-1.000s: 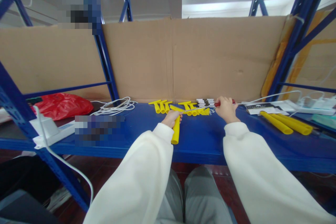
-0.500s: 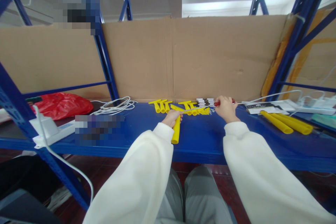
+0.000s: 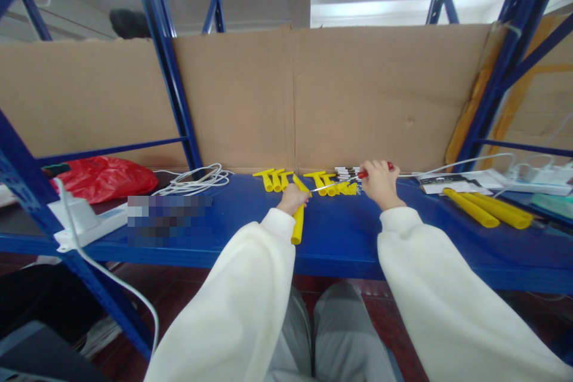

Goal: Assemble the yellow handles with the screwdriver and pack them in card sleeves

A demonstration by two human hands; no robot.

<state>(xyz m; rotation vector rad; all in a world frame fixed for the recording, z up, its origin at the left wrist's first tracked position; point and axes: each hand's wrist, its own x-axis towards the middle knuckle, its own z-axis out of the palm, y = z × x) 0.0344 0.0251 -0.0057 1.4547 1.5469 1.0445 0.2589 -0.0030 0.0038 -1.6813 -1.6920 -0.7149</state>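
Note:
My left hand (image 3: 291, 198) is closed around a yellow tubular handle (image 3: 297, 228) with a crosspiece at its far end. The tube points down toward the shelf's front edge. In my right hand (image 3: 382, 184) is a screwdriver (image 3: 329, 185) with a red grip and a thin metal shaft. Slanting down to the left, the shaft reaches the yellow handle beside my left fingers; the exact contact of its tip is too small to make out. Behind my hands lie several yellow T-shaped handles (image 3: 267, 181), small yellow pieces (image 3: 347, 188) and black-and-white parts (image 3: 347, 173).
Yellow tubes (image 3: 474, 209) lie on the blue shelf (image 3: 340, 239) at the right, near a power strip (image 3: 548, 174). Leftward are a coiled white cable (image 3: 201, 181), a red plastic bag (image 3: 102, 179) and a white plug adapter (image 3: 74, 215). A cardboard sheet (image 3: 358, 95) closes the back.
My right hand has shifted slightly left and its grip has turned, so the screwdriver slants more steeply. The yellow handle's crosspiece has tilted in my left hand.

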